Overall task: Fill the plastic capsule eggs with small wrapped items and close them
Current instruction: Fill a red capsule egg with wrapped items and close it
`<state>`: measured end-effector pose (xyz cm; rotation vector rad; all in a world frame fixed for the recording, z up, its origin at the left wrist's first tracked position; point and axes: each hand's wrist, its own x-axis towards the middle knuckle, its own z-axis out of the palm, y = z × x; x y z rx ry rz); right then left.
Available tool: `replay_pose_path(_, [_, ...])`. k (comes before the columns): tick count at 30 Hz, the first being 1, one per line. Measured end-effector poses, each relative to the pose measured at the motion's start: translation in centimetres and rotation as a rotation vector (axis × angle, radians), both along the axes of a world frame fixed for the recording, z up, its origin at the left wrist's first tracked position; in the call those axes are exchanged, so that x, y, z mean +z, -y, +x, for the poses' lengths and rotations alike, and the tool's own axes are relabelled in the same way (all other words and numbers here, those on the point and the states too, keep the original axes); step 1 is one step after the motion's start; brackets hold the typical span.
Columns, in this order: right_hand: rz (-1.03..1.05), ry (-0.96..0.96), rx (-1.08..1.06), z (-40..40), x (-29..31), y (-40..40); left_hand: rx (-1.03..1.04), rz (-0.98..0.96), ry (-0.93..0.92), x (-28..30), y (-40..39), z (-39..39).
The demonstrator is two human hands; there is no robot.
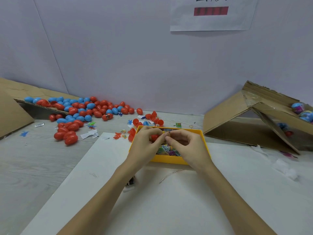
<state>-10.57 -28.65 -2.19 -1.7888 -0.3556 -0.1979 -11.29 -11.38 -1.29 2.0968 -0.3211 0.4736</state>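
Right now I have both hands over the shallow yellow plastic tray point(205, 143) of small colourfully wrapped items point(166, 148), and the step in hand looks like loading one capsule. My left hand point(145, 143) curls its fingers round a red plastic egg half point(154, 137), holding it just above the tray, while my right hand point(188, 145) pinches a small wrapped piece point(167, 132) between thumb and forefinger, right at the mouth of that half. Whether the piece is already partly inside I cannot tell; the fingers hide the rim. To do this well, I would keep the red half's opening turned toward the right hand and steady, push the wrapper fully below the rim so nothing catches in the seam, and stay over the tray so a dropped piece lands back among the others. The matching halves seem to be the loose red plastic shells point(156, 119) just beyond the tray's far edge, so the closing piece is near. Further left, a heap of closed red and blue plastic eggs point(81, 111) spills from a flattened brown cardboard box point(15, 114); a second tilted cardboard box point(237, 116) sits well apart on the right.
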Motion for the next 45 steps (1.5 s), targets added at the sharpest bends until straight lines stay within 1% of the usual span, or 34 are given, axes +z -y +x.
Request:
replay_pose_path(4, [-0.007,-0.015,0.016,0.2,0.2,0.5,-0.009,-0.062,-0.053,0.4,-0.1,0.0])
replay_pose_path(9, [-0.023,-0.048,-0.048,0.1,0.3,0.3,0.026,0.020,-0.034,0.4,0.1,0.0])
replay_pose_path(13, [0.025,-0.098,-0.042,0.0,0.4,0.4,0.033,0.008,-0.046,0.3,-0.2,0.1])
replay_pose_path(17, [-0.090,-0.090,0.005,-0.2,0.5,0.6,0.025,-0.022,-0.030,0.6,-0.7,-0.1])
replay_pose_path(20, [-0.120,-0.080,-0.008,-0.2,0.7,0.4,0.023,0.001,-0.043,0.8,-0.8,-0.1])
replay_pose_path(27, [-0.102,-0.058,0.011,-0.4,1.1,0.5,0.000,-0.029,-0.104,1.1,-0.9,0.0])
replay_pose_path(30, [-0.127,-0.044,0.026,-0.5,1.1,0.4,-0.027,0.002,-0.141,1.2,-1.1,0.0])
replay_pose_path(35, [-0.072,-0.094,0.081,-0.4,1.1,0.8,-0.022,0.021,-0.147,1.2,-1.3,0.0])
replay_pose_path(38, [-0.064,-0.107,0.070,-0.2,1.0,0.9,-0.020,0.016,-0.162,1.2,-1.2,0.0])
replay_pose_path(41, [-0.051,-0.090,0.038,0.0,0.8,0.7,0.000,-0.057,-0.175,1.2,-0.9,0.0])
replay_pose_path(43, [0.011,-0.107,0.047,-0.1,1.1,0.5,0.026,-0.160,-0.171,1.2,-0.8,0.0])
replay_pose_path(45, [0.023,-0.128,0.090,-0.2,1.3,0.5,0.019,-0.272,-0.173,1.3,-0.8,0.0])
